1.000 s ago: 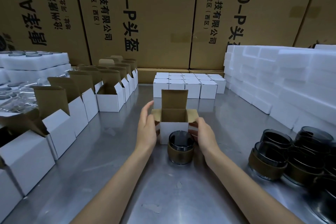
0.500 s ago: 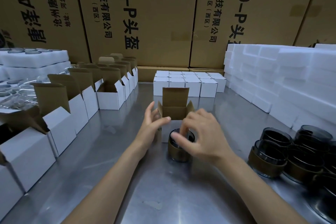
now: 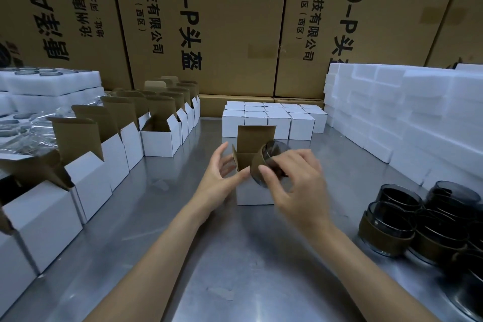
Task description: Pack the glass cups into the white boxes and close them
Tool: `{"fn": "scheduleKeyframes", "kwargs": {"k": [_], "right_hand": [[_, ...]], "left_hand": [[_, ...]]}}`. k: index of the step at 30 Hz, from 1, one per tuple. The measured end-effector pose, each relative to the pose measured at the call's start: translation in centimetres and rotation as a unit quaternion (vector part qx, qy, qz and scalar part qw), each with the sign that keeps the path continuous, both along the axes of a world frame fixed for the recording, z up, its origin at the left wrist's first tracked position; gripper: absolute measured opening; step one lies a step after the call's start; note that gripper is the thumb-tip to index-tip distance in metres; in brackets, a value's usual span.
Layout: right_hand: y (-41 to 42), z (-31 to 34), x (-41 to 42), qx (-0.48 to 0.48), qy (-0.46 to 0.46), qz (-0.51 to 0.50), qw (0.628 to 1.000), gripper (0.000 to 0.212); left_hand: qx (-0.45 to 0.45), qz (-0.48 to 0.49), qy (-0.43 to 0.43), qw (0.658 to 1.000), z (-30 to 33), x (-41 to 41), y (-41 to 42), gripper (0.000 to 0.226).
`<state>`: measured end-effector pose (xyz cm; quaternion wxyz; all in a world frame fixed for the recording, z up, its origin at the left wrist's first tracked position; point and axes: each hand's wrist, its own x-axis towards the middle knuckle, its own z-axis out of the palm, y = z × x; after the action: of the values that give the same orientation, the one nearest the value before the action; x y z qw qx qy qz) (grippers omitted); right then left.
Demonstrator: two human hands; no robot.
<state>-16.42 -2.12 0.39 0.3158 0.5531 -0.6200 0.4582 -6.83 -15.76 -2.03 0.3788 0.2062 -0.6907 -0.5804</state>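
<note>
Glass is held aloft: a smoked glass cup with a brown band (image 3: 269,162) is clamped in the fingers of the right hand (image 3: 298,180), tilted on its side with its mouth turned away, just above the mouth of the small white cardboard box with its brown-lined lid standing up (image 3: 254,191). That tilt is judged to be the approach for sliding the cup in past the side flaps. The box is steadied at its left flap by the left hand (image 3: 218,178), thumb against the cardboard, the other fingers spread apart and loose, so that the box is not pushed along the steel tabletop (image 3: 235,256).

Now the tally. One cup is in hand; to the right, a cluster of banded glass cups (image 3: 386,227) is waiting, at least five being made out, the rest cut off by the frame edge. Along the left, a row of open white boxes (image 3: 162,136) is lined up, roughly nine, flaps raised ready for filling. At the back, a block of closed white boxes (image 3: 277,119) is stacked, about a dozen tops visible. White foam blocks (image 3: 418,117) are piled at the right, too many to be counted.
</note>
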Motion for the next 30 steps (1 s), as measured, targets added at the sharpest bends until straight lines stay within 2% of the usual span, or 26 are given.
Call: {"fn": "scheduleKeyframes", "kwargs": {"k": [4,7,9,16,19,21,23,26,28,30], "right_hand": [[-0.3,-0.1,-0.4,-0.019,0.003,-0.02,1.0,0.026],[-0.5,-0.8,-0.7,0.042,0.044,-0.074,0.995,0.019],[-0.6,-1.1,-1.0,0.084,0.037,-0.102,0.991,0.017],[-0.9,-1.6,-1.7,0.164,0.018,-0.103,0.981,0.034],[-0.8,-1.5,-1.7,0.15,-0.015,-0.085,0.985,0.036],[-0.8,-1.3,-1.8,0.083,-0.089,-0.05,0.991,0.031],[-0.9,-1.0,-2.2,0.007,-0.222,0.007,0.975,0.031],[-1.0,-0.9,-3.1,-0.021,-0.444,0.083,0.892,0.027],[-1.3,-1.7,-3.8,0.007,-0.535,0.11,0.838,0.03],[-1.6,-2.3,-4.2,0.041,-0.592,0.144,0.792,0.037]], "left_hand": [[-0.016,-0.033,-0.008,0.999,0.2,0.1,0.3,0.085],[-0.036,-0.048,-0.019,0.998,0.3,0.0,0.8,0.085],[-0.05,-0.05,-0.028,0.997,0.4,0.0,1.0,0.08],[-0.068,-0.051,-0.046,0.995,0.8,0.5,0.8,0.075],[-0.071,-0.048,-0.046,0.995,0.8,0.5,0.8,0.075],[-0.078,-0.042,-0.045,0.995,0.8,0.5,1.0,0.077],[-0.089,-0.039,-0.035,0.995,0.9,0.5,1.2,0.074],[-0.095,-0.035,-0.022,0.995,1.6,0.4,1.7,0.047],[-0.101,-0.026,-0.021,0.994,2.1,0.2,1.9,0.029],[-0.089,-0.023,-0.012,0.996,2.0,-0.1,2.0,0.026]]}}
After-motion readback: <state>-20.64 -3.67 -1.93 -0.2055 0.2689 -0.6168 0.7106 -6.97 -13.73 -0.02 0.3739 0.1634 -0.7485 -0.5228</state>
